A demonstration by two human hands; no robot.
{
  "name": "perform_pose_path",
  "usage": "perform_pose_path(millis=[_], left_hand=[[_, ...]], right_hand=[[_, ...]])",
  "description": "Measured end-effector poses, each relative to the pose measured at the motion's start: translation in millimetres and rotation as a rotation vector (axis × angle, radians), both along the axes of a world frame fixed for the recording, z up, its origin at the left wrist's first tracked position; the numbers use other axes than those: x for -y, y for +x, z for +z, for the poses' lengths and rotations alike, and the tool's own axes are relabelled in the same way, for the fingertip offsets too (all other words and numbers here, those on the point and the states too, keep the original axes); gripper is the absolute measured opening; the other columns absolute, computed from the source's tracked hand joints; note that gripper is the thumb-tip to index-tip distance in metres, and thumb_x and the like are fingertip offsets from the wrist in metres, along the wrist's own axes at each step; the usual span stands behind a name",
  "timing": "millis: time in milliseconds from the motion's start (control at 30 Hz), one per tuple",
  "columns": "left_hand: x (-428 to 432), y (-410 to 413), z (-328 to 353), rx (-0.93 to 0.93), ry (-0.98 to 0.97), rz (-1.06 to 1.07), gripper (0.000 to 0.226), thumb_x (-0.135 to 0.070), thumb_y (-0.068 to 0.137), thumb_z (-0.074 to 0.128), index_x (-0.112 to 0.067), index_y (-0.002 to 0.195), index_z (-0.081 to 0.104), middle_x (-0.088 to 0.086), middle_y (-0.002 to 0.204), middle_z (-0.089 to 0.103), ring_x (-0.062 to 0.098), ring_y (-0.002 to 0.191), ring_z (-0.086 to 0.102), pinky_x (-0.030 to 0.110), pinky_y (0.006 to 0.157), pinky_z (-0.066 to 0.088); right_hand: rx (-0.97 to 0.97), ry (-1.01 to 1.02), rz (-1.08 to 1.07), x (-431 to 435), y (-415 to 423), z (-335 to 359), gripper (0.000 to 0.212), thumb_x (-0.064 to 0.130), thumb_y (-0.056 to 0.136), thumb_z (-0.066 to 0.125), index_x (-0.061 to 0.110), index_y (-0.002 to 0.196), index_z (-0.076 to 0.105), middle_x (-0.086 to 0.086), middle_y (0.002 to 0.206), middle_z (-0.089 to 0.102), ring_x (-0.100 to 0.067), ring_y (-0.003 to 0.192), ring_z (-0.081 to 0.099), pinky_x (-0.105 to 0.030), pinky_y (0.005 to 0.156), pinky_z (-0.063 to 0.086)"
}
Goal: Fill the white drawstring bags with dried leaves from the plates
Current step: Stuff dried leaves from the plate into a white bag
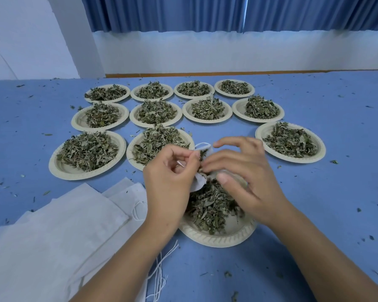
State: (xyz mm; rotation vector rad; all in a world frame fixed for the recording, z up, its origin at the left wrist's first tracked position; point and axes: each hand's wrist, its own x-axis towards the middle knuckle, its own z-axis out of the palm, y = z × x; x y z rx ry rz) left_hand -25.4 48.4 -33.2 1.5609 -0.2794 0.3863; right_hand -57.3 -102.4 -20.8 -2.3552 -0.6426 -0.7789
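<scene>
Landmark: near plate [218, 239], the one directly under both hands.
Task item: white drawstring bag [198, 183], held up just above the near plate, mouth open, mostly hidden by the hands.
Left hand [170, 171]: grip clenched on the bag's edge, thumb and fingers pinching the cloth at the mouth.
Right hand [244, 177]: grip appears closed on the bag's other side, thumb against the cloth and bent fingertips at the mouth among leaves; the forefinger is raised clear.
Dried leaves [210, 205]: a heap lies on the near plate, below the bag; some show at the bag's mouth.
Fill level: cannot tell, as the bag's body is covered.
Other plates [87, 153]: eleven, all beyond the near plate, all heaped with leaves.
Empty bags [59, 225]: flat stack left of the near plate, with loose drawstrings [162, 264] trailing at its near corner.
Filled bags: none in view.
Surface [314, 214]: blue, strewn with leaf crumbs around the near plate.
Progress, as judged: early. One bag is being filled; eleven heaped plates and the stack are left.
</scene>
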Motion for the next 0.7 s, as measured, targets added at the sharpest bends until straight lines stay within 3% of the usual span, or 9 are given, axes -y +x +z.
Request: perform_pose_path(millis=[67, 133, 233, 333, 400, 533, 700], left_hand=[[2.1, -3.4, -0.2, -0.011, -0.019, -0.037, 0.010, -0.010, 0.086, 0.072, -0.014, 0.077, 0.068, 0.000, 0.065, 0.064, 0.006, 0.052, 0.045, 0.023, 0.048, 0.042], [4.2, -6.2, -0.7, -0.018, -0.025, -0.070, 0.010, -0.009, 0.085, 0.072, -0.012, 0.076, 0.068, 0.001, 0.065, 0.065, 0.004, 0.052, 0.046, 0.018, 0.048, 0.041], [3.0, -3.8, -0.4, 0.008, -0.002, -0.029, 0.011, -0.008, 0.085, 0.072, -0.014, 0.076, 0.068, 0.001, 0.066, 0.065, 0.007, 0.054, 0.048, 0.016, 0.051, 0.040], [-0.1, 1.8, 1.1, 0.001, -0.019, 0.041, 0.012, -0.010, 0.085, 0.072, -0.016, 0.075, 0.068, -0.002, 0.064, 0.064, 0.004, 0.053, 0.047, 0.015, 0.052, 0.040], [-0.3, 2.5, 1.7, -0.011, -0.032, 0.041, 0.011, -0.010, 0.086, 0.072, -0.015, 0.076, 0.068, -0.006, 0.063, 0.063, 0.001, 0.054, 0.050, 0.014, 0.055, 0.042], [1.5, -0.9, 0.3, -0.016, -0.019, -0.010, 0.013, -0.008, 0.086, 0.071, -0.017, 0.076, 0.068, -0.009, 0.063, 0.064, 0.000, 0.055, 0.051, 0.019, 0.055, 0.044], [7.6, -8.4, -0.6, -0.050, -0.052, -0.068, 0.014, -0.007, 0.086, 0.071, -0.015, 0.075, 0.067, -0.008, 0.061, 0.063, 0.000, 0.050, 0.047, 0.017, 0.047, 0.045]], right_hand=[[-0.138, -0.194, -0.013, -5.7, 3.0, -6.4, 0.050, 0.042, 0.097, 0.028, 0.018, 0.090, 0.071, 0.015, 0.101, 0.067, -0.009, 0.135, 0.037, -0.043, 0.111, 0.016], [-0.224, -0.279, -0.020, -7.0, 6.2, -13.3, 0.062, 0.048, 0.098, 0.017, 0.019, 0.095, 0.071, 0.015, 0.109, 0.067, -0.004, 0.141, 0.024, -0.043, 0.115, 0.007], [-0.082, -0.004, -0.023, -1.0, 4.1, -7.2, 0.054, 0.045, 0.100, 0.024, 0.019, 0.094, 0.070, 0.017, 0.104, 0.067, -0.012, 0.135, 0.039, -0.044, 0.111, 0.012], [0.126, 0.174, -0.075, 4.9, 1.4, -2.2, 0.062, 0.047, 0.102, 0.021, 0.016, 0.087, 0.073, 0.013, 0.095, 0.069, -0.018, 0.121, 0.052, -0.047, 0.104, 0.020], [0.151, 0.146, -0.045, 1.2, 0.1, -1.8, 0.061, 0.044, 0.102, 0.022, 0.016, 0.087, 0.073, 0.013, 0.095, 0.070, -0.021, 0.119, 0.053, -0.048, 0.102, 0.021], [0.023, -0.013, -0.022, -8.5, 0.9, -8.0, 0.051, 0.042, 0.101, 0.024, 0.021, 0.095, 0.070, 0.017, 0.097, 0.067, -0.016, 0.127, 0.046, -0.045, 0.107, 0.016], [-0.035, -0.085, -0.094, -11.4, 3.8, -10.0, 0.036, 0.043, 0.093, 0.042, 0.023, 0.100, 0.071, 0.017, 0.101, 0.068, -0.015, 0.129, 0.043, -0.047, 0.111, 0.013]])
